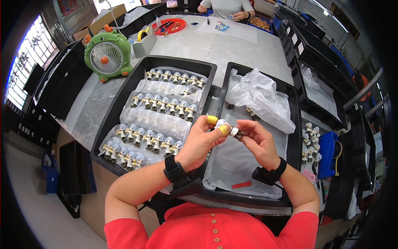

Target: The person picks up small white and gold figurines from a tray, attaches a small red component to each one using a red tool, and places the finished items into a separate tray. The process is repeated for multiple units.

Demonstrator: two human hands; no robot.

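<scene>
Between my two hands is a small figurine with a pale head, a white body and dark brown legs. My left hand, with yellow wraps on its thumb and a finger, is closed round the head end. The fingertips of my right hand pinch the leg end. Both hands are above the right black tray, which is lined with white sheet. In the left black tray, several rows of similar figurines lie on white sheets.
A crumpled white sheet partly covers figurines in the right tray; a red strip lies near its front. A green fan stands left, a tape dispenser beside it. More figurines lie right, by a blue bin. Another person works opposite.
</scene>
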